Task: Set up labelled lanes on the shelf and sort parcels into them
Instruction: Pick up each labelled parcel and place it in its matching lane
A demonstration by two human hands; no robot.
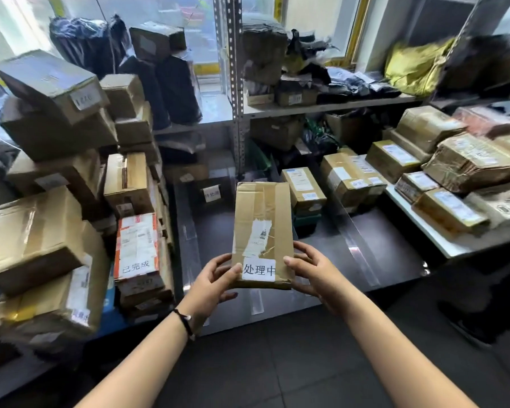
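A long brown cardboard parcel (261, 219) lies lengthwise above the dark shelf surface (380, 240), with a white label reading 处理中 (259, 270) on its near end. My left hand (215, 282) grips the near left corner and my right hand (309, 269) grips the near right corner. A second white label (212, 193) sits on a box at the far end of the shelf. A third label reading 已完成 (136, 267) is on a parcel to the left.
Stacked cardboard boxes (50, 160) rise on the left. More parcels (351, 178) line the right side and a white table (442, 242). A metal rack upright (237, 92) stands behind, with black bags (159, 83) and a yellow bag (412, 66) on its shelves.
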